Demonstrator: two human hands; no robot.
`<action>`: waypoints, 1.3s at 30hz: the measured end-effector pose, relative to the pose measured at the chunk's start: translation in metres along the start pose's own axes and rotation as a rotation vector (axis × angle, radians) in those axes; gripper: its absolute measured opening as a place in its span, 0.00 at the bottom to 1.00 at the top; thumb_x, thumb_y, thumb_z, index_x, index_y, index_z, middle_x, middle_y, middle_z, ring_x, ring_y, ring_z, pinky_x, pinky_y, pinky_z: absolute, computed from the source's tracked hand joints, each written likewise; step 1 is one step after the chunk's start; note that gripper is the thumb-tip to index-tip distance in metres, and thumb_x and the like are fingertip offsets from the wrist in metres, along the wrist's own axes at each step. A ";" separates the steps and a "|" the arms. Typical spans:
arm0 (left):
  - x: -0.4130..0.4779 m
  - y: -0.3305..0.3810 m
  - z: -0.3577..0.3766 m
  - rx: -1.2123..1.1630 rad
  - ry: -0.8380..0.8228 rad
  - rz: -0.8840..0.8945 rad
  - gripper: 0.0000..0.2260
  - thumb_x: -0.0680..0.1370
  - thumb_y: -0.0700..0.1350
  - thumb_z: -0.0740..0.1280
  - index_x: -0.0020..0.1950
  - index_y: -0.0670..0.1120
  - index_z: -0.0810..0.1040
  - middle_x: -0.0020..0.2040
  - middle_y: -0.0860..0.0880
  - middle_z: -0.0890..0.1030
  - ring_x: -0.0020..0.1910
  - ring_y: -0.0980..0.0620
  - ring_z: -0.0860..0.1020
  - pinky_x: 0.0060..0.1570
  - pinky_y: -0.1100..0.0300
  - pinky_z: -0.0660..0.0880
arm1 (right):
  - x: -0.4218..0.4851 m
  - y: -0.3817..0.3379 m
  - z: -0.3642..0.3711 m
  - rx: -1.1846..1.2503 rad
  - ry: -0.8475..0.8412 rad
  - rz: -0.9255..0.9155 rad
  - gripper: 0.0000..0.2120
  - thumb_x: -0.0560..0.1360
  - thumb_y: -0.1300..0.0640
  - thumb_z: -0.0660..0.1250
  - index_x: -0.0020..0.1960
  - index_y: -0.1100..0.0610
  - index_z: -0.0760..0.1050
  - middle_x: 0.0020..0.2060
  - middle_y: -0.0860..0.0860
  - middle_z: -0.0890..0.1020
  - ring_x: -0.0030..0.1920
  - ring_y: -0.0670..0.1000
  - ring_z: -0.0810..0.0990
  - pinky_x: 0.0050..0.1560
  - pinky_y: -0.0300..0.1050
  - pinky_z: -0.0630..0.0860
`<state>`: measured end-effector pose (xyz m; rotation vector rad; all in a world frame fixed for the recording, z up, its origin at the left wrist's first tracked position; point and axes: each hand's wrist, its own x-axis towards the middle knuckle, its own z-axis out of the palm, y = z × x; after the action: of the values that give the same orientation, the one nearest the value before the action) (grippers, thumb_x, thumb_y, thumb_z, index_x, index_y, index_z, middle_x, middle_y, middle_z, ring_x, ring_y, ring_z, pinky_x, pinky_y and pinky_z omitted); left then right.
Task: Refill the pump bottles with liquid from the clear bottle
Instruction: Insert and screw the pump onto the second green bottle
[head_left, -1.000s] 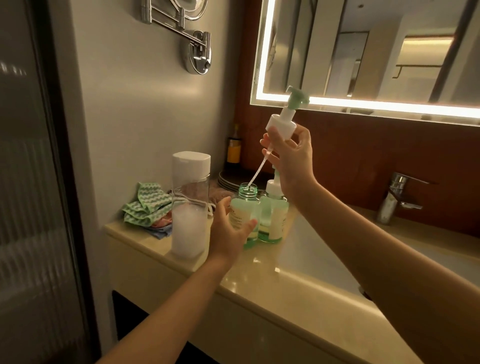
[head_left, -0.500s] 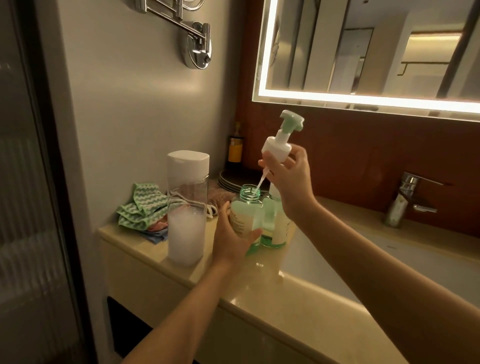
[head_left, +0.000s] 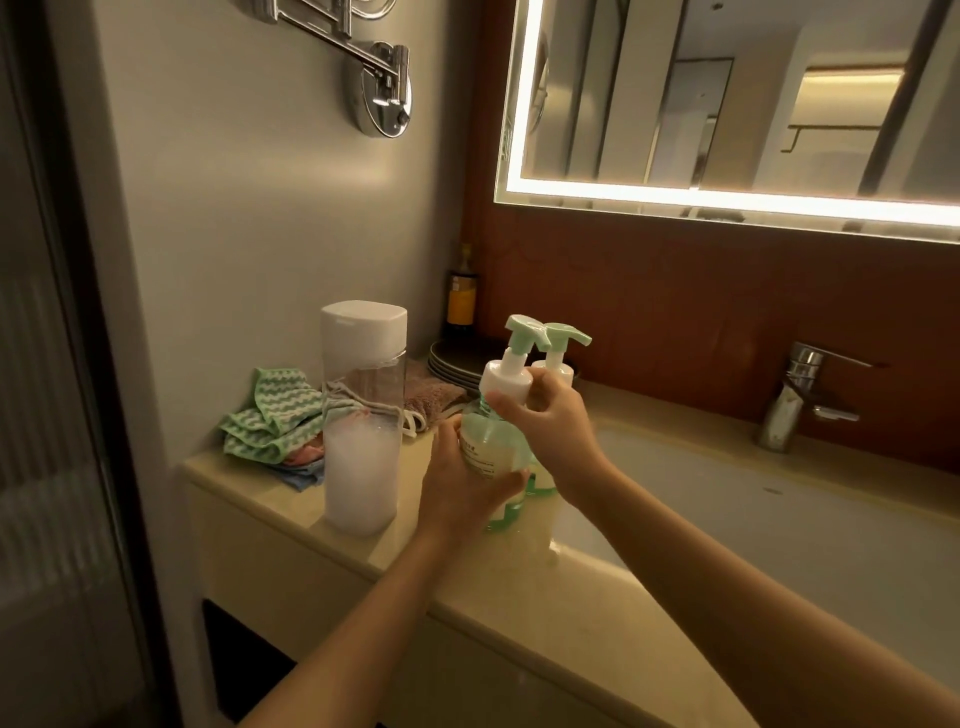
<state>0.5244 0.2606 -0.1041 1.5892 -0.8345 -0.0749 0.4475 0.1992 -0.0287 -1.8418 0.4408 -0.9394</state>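
Pale-green pump bottle (head_left: 491, 447), seemingly part-full

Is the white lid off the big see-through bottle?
No, the white square cap sits on top of the tall clear plastic bottle, which stands on the beige stone counter.

free: counter (head_left: 519, 587) front strip; basin (head_left: 753, 525) open to the right | blocked: clear bottle (head_left: 361, 431) near pump bottles (head_left: 488, 441), narrow gap taken by left hand (head_left: 457, 488); cloths (head_left: 275, 410), plates (head_left: 449, 364), dark bottle (head_left: 462, 301) crowd back corner; wall (head_left: 234, 234) at left | faucet (head_left: 792, 400) well apart
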 end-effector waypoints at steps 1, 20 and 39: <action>-0.001 0.001 -0.001 -0.003 -0.012 0.000 0.36 0.64 0.47 0.77 0.66 0.48 0.61 0.56 0.53 0.72 0.54 0.53 0.73 0.51 0.60 0.75 | -0.001 0.001 0.000 -0.013 0.001 -0.002 0.16 0.70 0.55 0.72 0.55 0.53 0.72 0.49 0.47 0.78 0.53 0.47 0.76 0.52 0.40 0.73; -0.008 0.006 -0.002 0.019 -0.080 0.044 0.35 0.65 0.50 0.77 0.64 0.49 0.60 0.54 0.53 0.74 0.50 0.53 0.75 0.48 0.61 0.74 | -0.018 0.004 -0.005 -0.316 0.086 -0.249 0.19 0.77 0.50 0.61 0.65 0.55 0.70 0.53 0.47 0.77 0.54 0.46 0.75 0.52 0.41 0.74; -0.010 0.012 -0.002 0.060 -0.107 0.029 0.35 0.64 0.50 0.77 0.65 0.49 0.61 0.57 0.51 0.75 0.54 0.52 0.75 0.54 0.56 0.75 | -0.010 -0.004 -0.008 -0.474 0.051 -0.261 0.17 0.74 0.46 0.65 0.54 0.54 0.63 0.49 0.50 0.73 0.47 0.49 0.75 0.43 0.41 0.75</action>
<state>0.5123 0.2686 -0.0970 1.6400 -0.9502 -0.1160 0.4346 0.2026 -0.0274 -2.3512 0.4927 -1.1283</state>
